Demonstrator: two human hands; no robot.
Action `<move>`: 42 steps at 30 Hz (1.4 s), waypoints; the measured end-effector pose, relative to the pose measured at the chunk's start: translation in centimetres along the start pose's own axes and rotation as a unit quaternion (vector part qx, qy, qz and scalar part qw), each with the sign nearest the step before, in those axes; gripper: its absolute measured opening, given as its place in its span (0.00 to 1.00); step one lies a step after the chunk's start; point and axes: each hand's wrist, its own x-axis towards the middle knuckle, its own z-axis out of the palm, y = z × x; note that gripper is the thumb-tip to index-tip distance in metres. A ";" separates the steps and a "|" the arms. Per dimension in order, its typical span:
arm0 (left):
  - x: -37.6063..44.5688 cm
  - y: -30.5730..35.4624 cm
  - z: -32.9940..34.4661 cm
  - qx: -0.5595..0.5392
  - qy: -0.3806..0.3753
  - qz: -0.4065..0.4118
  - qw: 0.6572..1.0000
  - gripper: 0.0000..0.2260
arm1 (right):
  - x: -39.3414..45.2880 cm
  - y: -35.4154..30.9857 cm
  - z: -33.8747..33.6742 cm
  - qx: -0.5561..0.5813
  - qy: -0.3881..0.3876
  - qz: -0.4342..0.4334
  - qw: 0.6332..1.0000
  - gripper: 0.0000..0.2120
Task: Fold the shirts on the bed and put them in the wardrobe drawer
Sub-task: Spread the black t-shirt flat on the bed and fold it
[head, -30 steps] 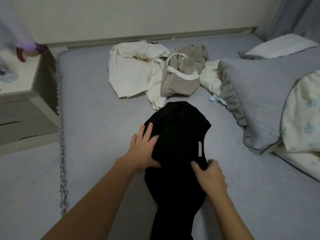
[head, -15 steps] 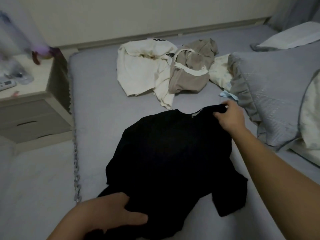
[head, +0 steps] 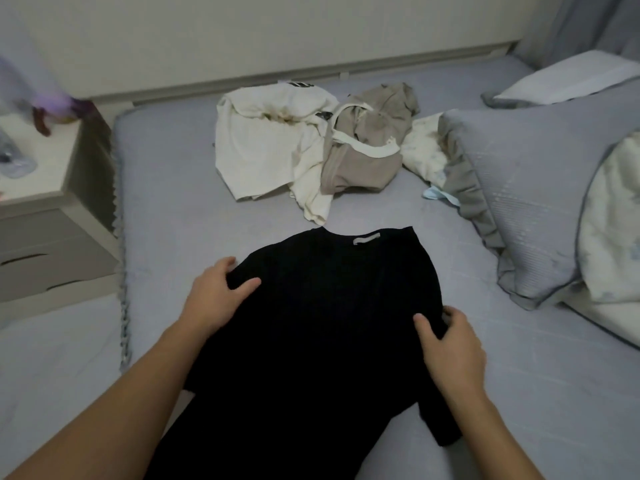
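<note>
A black shirt (head: pixel 325 327) lies spread flat on the grey bed (head: pixel 173 202), collar toward the wall. My left hand (head: pixel 216 299) pinches its left shoulder edge, thumb on top and fingers under the fabric. My right hand (head: pixel 450 348) grips the right side near the sleeve, with cloth bunched between thumb and fingers. Farther back lie a crumpled cream shirt (head: pixel 263 150) and a beige shirt with a white collar (head: pixel 367 150). No wardrobe drawer shows.
Grey frilled pillows (head: pixel 526 202) and a floral pillow (head: pixel 616 220) fill the right side. A pale floral cloth (head: pixel 422 150) pokes out beside them. A bedside cabinet (head: pixel 45 216) with drawers stands left, a bottle and a purple object on top.
The bunched shirt has been spread flat. My left hand moved from the hem up to the left shoulder, and my right hand came back from the collar to the right sleeve side.
</note>
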 end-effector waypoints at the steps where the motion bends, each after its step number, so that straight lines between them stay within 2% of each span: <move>1: 0.4 0.2 0.2 0.018 -0.029 0.024 0.999 0.23 | 0.6 -0.2 -0.1 0.041 -0.021 0.015 0.999 0.29; 3: 0.9 0.2 0.4 0.035 -0.049 0.052 0.997 0.12 | 2.4 -0.9 -0.2 0.099 -0.050 0.046 0.993 0.24; 4: 1.2 0.0 0.2 0.035 -0.032 0.065 0.997 0.08 | 3.4 -1.4 -0.3 0.097 -0.057 0.042 0.993 0.19; 6: 1.9 -0.8 -0.8 0.021 0.063 0.082 0.994 0.06 | 6.1 -1.8 -1.0 0.043 -0.051 0.014 0.998 0.10; 8: 2.8 -2.0 -2.8 -0.007 0.179 0.075 0.981 0.06 | 9.0 -2.1 -2.5 -0.007 -0.027 -0.005 1.000 0.07; 9: 3.4 -2.8 -3.8 -0.012 0.208 0.058 0.976 0.06 | 10.3 -2.2 -3.3 -0.024 -0.016 -0.013 0.999 0.06; 13: 4.7 -4.9 -5.4 0.063 0.156 -0.034 0.985 0.11 | 13.1 -3.5 -4.4 -0.126 0.004 -0.043 0.991 0.12; 14: 4.5 -4.8 -5.1 0.086 0.181 -0.023 0.980 0.12 | 13.0 -4.1 -3.9 -0.154 0.019 -0.042 0.987 0.17; 16: 3.7 -3.6 -3.7 0.086 0.223 0.070 0.969 0.17 | 11.8 -5.8 -2.6 -0.189 0.058 -0.067 0.978 0.26; 18: 2.6 -1.8 -1.2 0.080 0.159 0.178 0.968 0.21 | 9.6 -7.6 -0.4 -0.185 0.034 -0.164 0.968 0.29; 20: 2.2 -0.8 1.8 0.135 0.025 0.213 0.967 0.26 | 7.4 -9.0 2.4 -0.179 -0.056 -0.256 0.948 0.29; 21: 2.3 -1.0 3.1 0.167 -0.033 0.205 0.964 0.30 | 6.7 -9.4 3.6 -0.182 -0.104 -0.269 0.940 0.28; 23: 2.8 -2.1 4.3 0.208 -0.114 0.175 0.956 0.40 | 6.6 -9.9 5.2 -0.181 -0.167 -0.244 0.938 0.28; 26: 2.6 -2.9 3.5 0.220 -0.192 0.155 0.944 0.52 | 9.1 -10.9 5.9 -0.184 -0.195 -0.216 0.939 0.28; 29: 1.7 -2.2 2.1 0.233 -0.273 0.138 0.923 0.54 | 11.8 -12.1 6.7 -0.231 -0.218 -0.235 0.919 0.29; 31: 2.0 -0.8 1.2 0.170 -0.266 0.124 0.941 0.46 | 13.1 -13.2 7.1 -0.247 -0.223 -0.242 0.911 0.30; 34: 3.5 1.9 0.9 0.054 -0.186 0.098 0.976 0.36 | 13.6 -14.8 7.1 -0.216 -0.199 -0.222 0.930 0.31; 37: 5.2 2.9 2.6 0.153 -0.185 0.105 0.965 0.30 | 10.2 -14.3 6.3 -0.183 -0.124 -0.211 0.952 0.33; 39: 7.1 2.5 3.0 0.208 -0.155 0.113 0.959 0.28 | 6.3 -11.6 5.9 -0.178 -0.074 -0.196 0.961 0.34; 42: 9.2 2.3 2.4 0.281 -0.065 0.152 0.945 0.26 | 2.7 -7.2 6.2 -0.220 -0.098 -0.159 0.957 0.35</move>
